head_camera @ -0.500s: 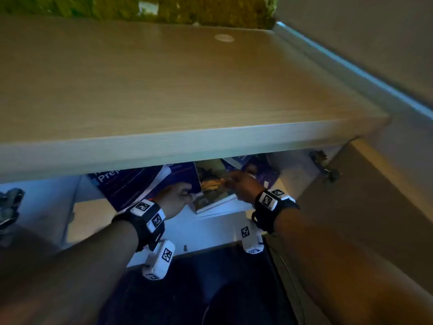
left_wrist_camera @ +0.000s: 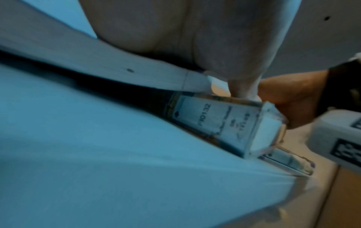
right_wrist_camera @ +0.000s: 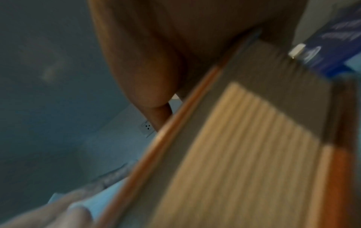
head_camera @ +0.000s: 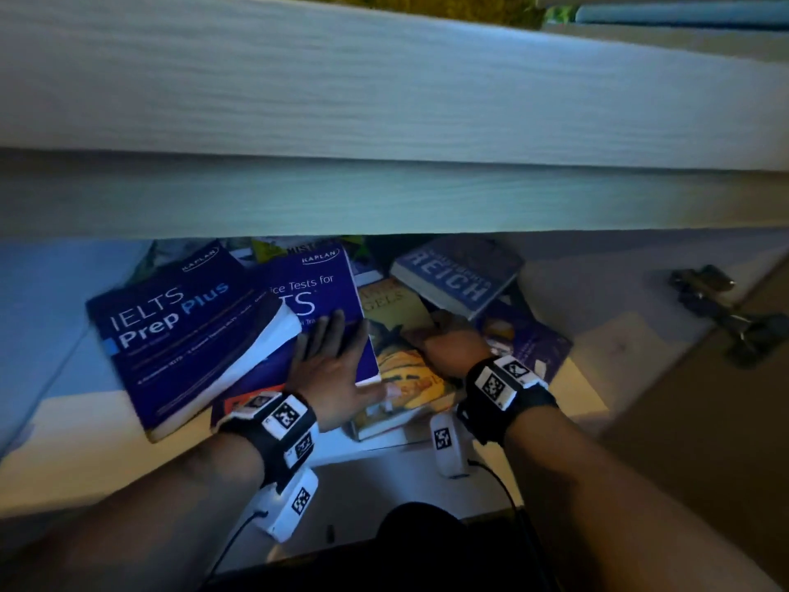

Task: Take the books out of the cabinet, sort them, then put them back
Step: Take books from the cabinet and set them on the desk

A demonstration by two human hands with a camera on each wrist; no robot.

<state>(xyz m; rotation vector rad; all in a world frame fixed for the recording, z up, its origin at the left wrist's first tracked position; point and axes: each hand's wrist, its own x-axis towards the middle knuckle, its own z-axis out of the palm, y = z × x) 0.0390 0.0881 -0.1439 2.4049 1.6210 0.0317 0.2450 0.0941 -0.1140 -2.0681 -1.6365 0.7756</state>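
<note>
Left hand (head_camera: 331, 369) is laid flat, fingers straight, on the purple practice-tests book (head_camera: 318, 301), thumb at its lower right corner. Right hand (head_camera: 448, 341) is curled over the painted-cover book (head_camera: 399, 365), gripped at its right edge. Books are piled loose inside the cabinet (head_camera: 384, 198), whose top edge is seen overhanging closely, so little headroom is left. IELTS Prep Plus book (head_camera: 179, 331) is tilted at left, REICH book (head_camera: 457, 275) at back right. Bare shelf floor (head_camera: 597, 348) is seen right, beside the door hinge (head_camera: 721, 309).

Books lie flat, jumbled on cabinet shelf (head_camera: 597, 335): IELTS Prep Plus (head_camera: 179, 335) overlapping purple practice-tests book (head_camera: 324, 292), yellow paperback (head_camera: 405, 378) beside, blue "REICH" book (head_camera: 457, 275) behind.
</note>
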